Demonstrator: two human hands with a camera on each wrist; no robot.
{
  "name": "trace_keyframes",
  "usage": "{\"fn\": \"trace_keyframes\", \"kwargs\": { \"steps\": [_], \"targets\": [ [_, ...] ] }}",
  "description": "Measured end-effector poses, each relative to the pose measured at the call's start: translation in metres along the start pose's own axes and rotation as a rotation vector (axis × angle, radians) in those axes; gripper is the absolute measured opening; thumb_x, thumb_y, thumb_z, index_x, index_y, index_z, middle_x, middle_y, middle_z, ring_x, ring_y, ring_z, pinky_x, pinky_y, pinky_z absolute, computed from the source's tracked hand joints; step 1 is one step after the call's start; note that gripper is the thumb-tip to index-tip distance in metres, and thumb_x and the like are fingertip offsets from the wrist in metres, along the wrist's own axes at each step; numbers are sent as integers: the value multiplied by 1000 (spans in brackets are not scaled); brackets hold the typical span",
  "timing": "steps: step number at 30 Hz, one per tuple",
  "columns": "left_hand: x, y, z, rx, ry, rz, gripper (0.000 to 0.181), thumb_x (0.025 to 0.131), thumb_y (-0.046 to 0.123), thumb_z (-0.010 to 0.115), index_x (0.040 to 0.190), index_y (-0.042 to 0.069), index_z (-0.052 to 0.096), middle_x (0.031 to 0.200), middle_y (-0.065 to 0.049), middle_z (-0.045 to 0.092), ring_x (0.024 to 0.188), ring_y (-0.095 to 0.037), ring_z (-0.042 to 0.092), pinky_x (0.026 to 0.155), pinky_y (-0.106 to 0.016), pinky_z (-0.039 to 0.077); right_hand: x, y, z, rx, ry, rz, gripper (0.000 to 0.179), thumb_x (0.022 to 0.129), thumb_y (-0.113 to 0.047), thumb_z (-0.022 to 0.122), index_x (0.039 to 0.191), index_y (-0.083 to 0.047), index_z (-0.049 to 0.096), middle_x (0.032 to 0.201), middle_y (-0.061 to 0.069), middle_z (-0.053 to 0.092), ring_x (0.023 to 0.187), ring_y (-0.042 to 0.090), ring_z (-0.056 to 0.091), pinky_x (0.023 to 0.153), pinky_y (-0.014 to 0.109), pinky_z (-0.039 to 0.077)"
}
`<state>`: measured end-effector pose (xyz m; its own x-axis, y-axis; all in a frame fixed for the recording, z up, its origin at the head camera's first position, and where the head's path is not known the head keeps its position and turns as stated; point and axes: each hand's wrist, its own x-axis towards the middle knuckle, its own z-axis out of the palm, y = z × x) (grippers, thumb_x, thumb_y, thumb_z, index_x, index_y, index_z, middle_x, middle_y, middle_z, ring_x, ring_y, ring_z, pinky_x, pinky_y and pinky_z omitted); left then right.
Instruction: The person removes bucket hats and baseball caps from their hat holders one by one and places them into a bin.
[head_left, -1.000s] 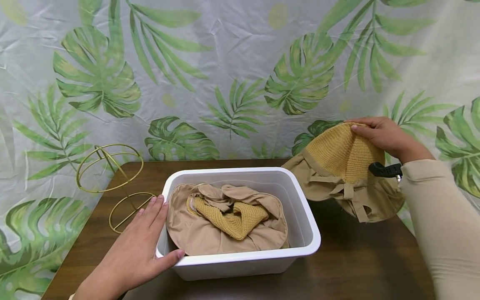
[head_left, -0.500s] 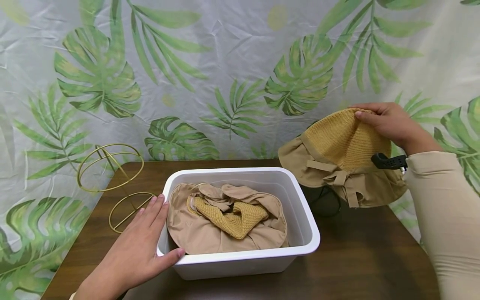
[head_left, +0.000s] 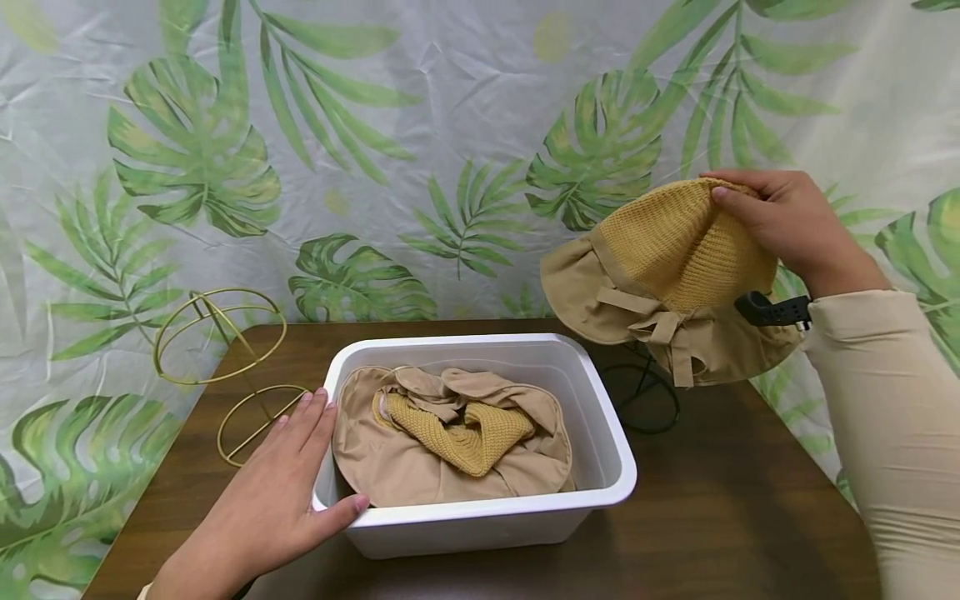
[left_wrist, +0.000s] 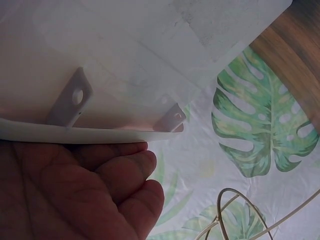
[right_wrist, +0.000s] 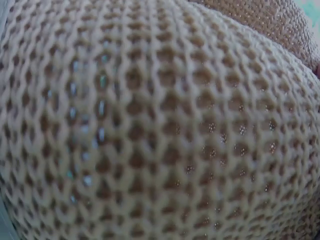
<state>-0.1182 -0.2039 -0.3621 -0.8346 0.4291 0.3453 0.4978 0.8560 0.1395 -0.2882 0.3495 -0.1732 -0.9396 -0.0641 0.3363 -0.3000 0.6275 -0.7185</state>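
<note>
My right hand (head_left: pixel 802 225) pinches the top of a sun hat (head_left: pixel 675 242) with a mustard knitted crown, a tan cloth brim and a bow. The hat hangs in the air at the right, above a dark wire stand (head_left: pixel 652 400) that it partly covers. Its knit (right_wrist: pixel 150 120) fills the right wrist view. My left hand (head_left: pixel 273 492) rests on the left rim of a white plastic tub (head_left: pixel 487 510), fingers extended and thumb at the front corner. From below, the left wrist view shows the fingers (left_wrist: pixel 125 172) against the rim. Another such hat (head_left: pixel 450 475) lies folded inside the tub.
A gold wire stand (head_left: pixel 258 385) with two rings stands on the left of the brown wooden table (head_left: pixel 697 517), close to my left hand. Behind the table hangs a leaf-patterned cloth (head_left: pixel 480 125).
My right hand has lifted the hat upward and slightly left, so more of the dark wire stand shows beneath it. My left hand stays on the tub rim.
</note>
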Motion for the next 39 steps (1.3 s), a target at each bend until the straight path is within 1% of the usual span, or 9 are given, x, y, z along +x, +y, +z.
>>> {"fn": "trace_keyframes", "kwargs": {
  "steps": [4,10,15,19,21,26,29,34,39],
  "targets": [
    [0,0,0,-6,2,-1,100,85,65,61,144,-13,40,155,-25,32,144,-40,27,113,-53,29,1,-18,10,22,10,-53,40,97,-36,62,136,-25,63,139,-8,58,127,12,48,77,9,43],
    [0,0,-1,-10,-4,-3,101,86,65,62,145,-13,39,155,-25,31,144,-41,27,115,-52,27,2,-52,31,69,29,-195,33,97,-25,66,129,-20,69,124,-12,65,112,8,55,79,11,43],
    [0,0,-1,-5,-9,-4,101,86,65,61,146,-13,37,156,-26,30,144,-41,28,114,-52,27,3,-82,54,32,1,-308,30,96,-20,66,125,-19,72,122,-10,67,107,5,59,80,15,45],
    [0,0,-1,-10,-13,-4,101,86,64,62,146,-13,36,156,-26,30,144,-41,27,114,-52,28,3,-103,76,-15,-64,-386,29,98,-17,64,125,-17,72,127,-3,66,112,6,58,85,19,46],
    [0,1,-1,-13,-15,-6,101,86,65,61,146,-13,37,156,-26,30,144,-41,27,113,-53,29,3,-111,87,-27,-101,-447,27,98,-14,63,124,-13,72,127,0,67,114,6,58,88,21,46],
    [0,1,-2,-6,-17,-7,102,86,66,61,147,-12,36,156,-26,29,144,-41,27,113,-54,30,2,-127,115,5,-215,-581,25,96,-4,63,120,-6,73,127,7,67,120,13,58,96,24,46],
    [0,1,-2,-7,-18,-7,102,86,66,60,147,-12,36,157,-26,28,144,-41,26,113,-54,29,-1,-135,132,35,-280,-605,25,96,-3,64,119,-6,73,128,8,66,123,18,57,99,28,47],
    [0,0,-3,-19,-21,-12,101,87,65,60,148,-12,35,157,-25,27,145,-40,24,115,-52,26,-7,-142,158,71,-396,-624,28,96,-4,64,122,-7,72,131,7,64,126,17,55,101,32,47],
    [-1,1,-3,-22,-28,-19,101,87,65,60,147,-12,35,157,-25,27,146,-40,24,116,-50,24,-12,-144,182,53,-484,-653,28,95,-4,65,122,-6,72,132,7,64,129,16,53,106,32,42]
  ]
}}
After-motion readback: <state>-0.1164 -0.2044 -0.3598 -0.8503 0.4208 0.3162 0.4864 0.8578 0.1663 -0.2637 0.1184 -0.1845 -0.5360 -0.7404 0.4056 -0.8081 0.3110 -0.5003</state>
